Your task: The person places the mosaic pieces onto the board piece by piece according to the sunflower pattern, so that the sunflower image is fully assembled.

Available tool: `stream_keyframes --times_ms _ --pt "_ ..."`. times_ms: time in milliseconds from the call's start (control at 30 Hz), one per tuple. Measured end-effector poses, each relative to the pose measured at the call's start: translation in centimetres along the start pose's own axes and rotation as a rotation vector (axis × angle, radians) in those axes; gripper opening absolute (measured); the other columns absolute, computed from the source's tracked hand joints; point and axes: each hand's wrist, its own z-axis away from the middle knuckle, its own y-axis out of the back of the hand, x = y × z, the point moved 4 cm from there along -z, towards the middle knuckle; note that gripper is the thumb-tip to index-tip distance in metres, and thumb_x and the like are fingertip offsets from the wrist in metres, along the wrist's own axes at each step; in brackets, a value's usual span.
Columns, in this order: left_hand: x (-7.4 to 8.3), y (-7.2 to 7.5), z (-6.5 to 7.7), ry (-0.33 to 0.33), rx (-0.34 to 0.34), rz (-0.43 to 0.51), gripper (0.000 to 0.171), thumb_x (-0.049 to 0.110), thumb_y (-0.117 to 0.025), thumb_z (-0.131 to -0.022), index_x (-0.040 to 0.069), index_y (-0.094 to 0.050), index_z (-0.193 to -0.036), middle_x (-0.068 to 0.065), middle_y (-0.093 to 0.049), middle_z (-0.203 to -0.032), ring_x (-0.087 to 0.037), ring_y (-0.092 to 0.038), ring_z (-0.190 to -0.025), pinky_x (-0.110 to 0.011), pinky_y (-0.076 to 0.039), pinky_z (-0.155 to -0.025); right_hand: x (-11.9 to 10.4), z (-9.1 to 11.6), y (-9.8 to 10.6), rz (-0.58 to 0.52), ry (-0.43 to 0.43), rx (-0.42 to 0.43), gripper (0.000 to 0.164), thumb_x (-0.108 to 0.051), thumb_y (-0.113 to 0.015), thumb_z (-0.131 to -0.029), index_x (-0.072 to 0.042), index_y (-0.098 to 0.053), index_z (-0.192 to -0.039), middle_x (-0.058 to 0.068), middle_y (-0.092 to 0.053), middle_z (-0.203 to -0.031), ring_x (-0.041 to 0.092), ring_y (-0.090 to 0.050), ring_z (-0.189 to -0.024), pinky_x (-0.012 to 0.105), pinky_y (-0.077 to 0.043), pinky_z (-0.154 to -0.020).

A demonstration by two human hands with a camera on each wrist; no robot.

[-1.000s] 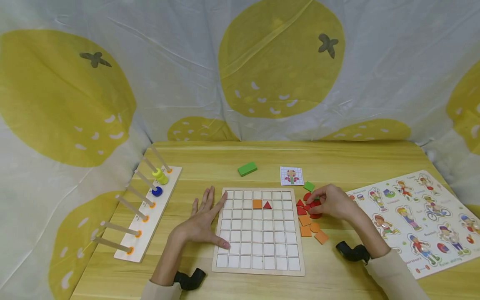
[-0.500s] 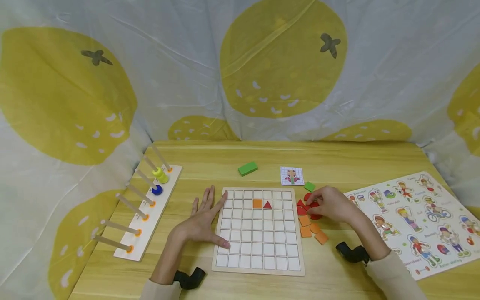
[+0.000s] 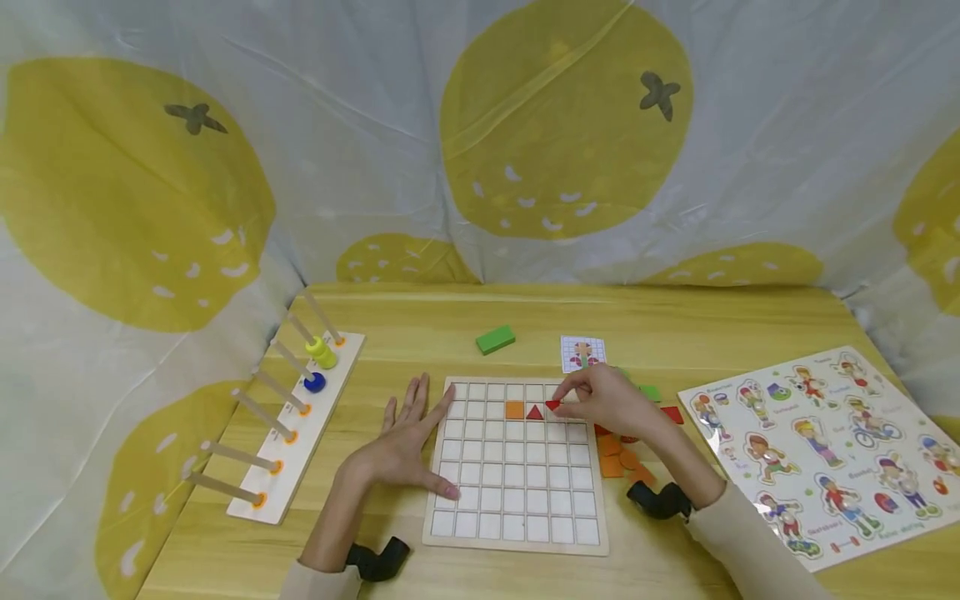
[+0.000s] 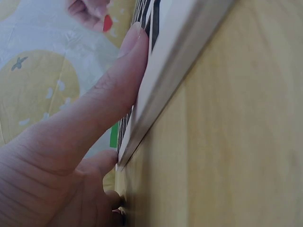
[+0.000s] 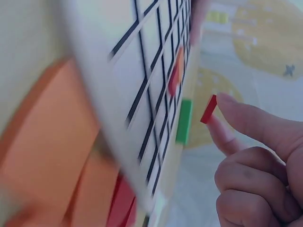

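My right hand (image 3: 611, 404) pinches a small red triangle tile (image 3: 552, 405) between thumb and forefinger over the upper right of the white grid board (image 3: 495, 500). In the right wrist view, the red tile (image 5: 209, 109) is tilted at the fingertips, above the board's surface. Side by side in the second row lie an orange square (image 3: 514, 409) and a red triangle (image 3: 535, 412). My left hand (image 3: 397, 446) is spread at the board's left edge, its thumb (image 4: 128, 52) lying on the frame and its forefinger at the upper left corner.
Loose orange tiles (image 3: 611, 465) lie right of the board, with red ones partly under the right hand. Beyond stand a green block (image 3: 496, 340) and a pattern card (image 3: 582, 353). A peg rack (image 3: 288, 454) is at left, a picture puzzle (image 3: 810, 475) at right.
My right hand has moved left from the tile pile to over the board, carrying the red triangle. A red and a green tile near the puzzle are now uncovered. The left hand stays put.
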Motion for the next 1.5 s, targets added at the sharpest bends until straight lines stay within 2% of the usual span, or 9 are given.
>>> stream_keyframes --times_ms 233,500,833,1033,1233,1500 --pt "0.3 0.0 -0.3 -0.002 -0.003 -0.009 0.143 0.058 -0.093 -0.066 0.017 -0.002 -0.168 -0.024 0.028 -0.168 -0.043 0.025 -0.157 -0.07 0.014 -0.123 -3.2 -3.6 -3.1 0.024 0.105 -0.081 0.01 -0.015 -0.082 -0.089 -0.008 -0.079 -0.096 -0.007 -0.04 -0.053 0.008 -0.034 -0.052 0.02 -0.029 -0.054" --pt "0.2 0.0 -0.4 0.016 -0.002 -0.008 0.143 0.058 -0.094 -0.065 0.019 -0.003 -0.168 -0.023 0.027 -0.169 -0.042 0.024 -0.158 -0.069 0.014 -0.124 -4.7 -5.3 -4.8 0.104 0.154 -0.102 0.009 -0.015 -0.083 -0.088 -0.008 -0.078 -0.092 -0.007 -0.046 -0.056 0.006 -0.039 -0.053 0.019 -0.032 -0.053" --pt "0.1 -0.2 -0.5 0.014 -0.003 -0.01 0.142 0.058 -0.094 -0.065 0.019 -0.004 -0.168 -0.024 0.026 -0.169 -0.042 0.023 -0.158 -0.069 0.013 -0.124 -4.3 -5.9 -5.3 0.098 0.102 -0.133 0.008 -0.01 -0.082 -0.087 -0.008 -0.077 -0.094 -0.005 -0.052 -0.06 0.007 -0.044 -0.054 0.02 -0.035 -0.052" --pt "0.0 -0.3 -0.5 0.015 -0.002 -0.01 0.142 0.058 -0.094 -0.065 0.019 -0.004 -0.168 -0.023 0.026 -0.169 -0.041 0.023 -0.159 -0.069 0.012 -0.124 -3.7 -5.9 -5.2 0.069 0.125 -0.156 0.008 -0.009 -0.082 -0.086 -0.011 -0.078 -0.093 -0.006 -0.05 -0.057 0.008 -0.042 -0.052 0.021 -0.034 -0.051" --pt "0.0 -0.4 -0.4 0.02 -0.011 -0.005 0.142 0.059 -0.093 -0.065 0.02 -0.003 -0.168 -0.023 0.027 -0.169 -0.041 0.024 -0.158 -0.069 0.013 -0.124 -3.4 -5.9 -5.2 0.022 0.096 -0.167 0.012 -0.008 -0.083 -0.084 -0.012 -0.08 -0.095 -0.007 -0.045 -0.052 0.007 -0.04 -0.048 0.02 -0.033 -0.049" --pt "0.0 0.0 -0.1 0.033 -0.006 -0.002 0.141 0.057 -0.093 -0.066 0.02 -0.004 -0.168 -0.022 0.026 -0.169 -0.041 0.023 -0.158 -0.068 0.013 -0.125 -4.0 -5.8 -5.2 0.037 0.105 -0.143 0.011 -0.008 -0.083 -0.083 -0.011 -0.082 -0.094 -0.007 -0.044 -0.052 0.007 -0.038 -0.049 0.02 -0.031 -0.05"
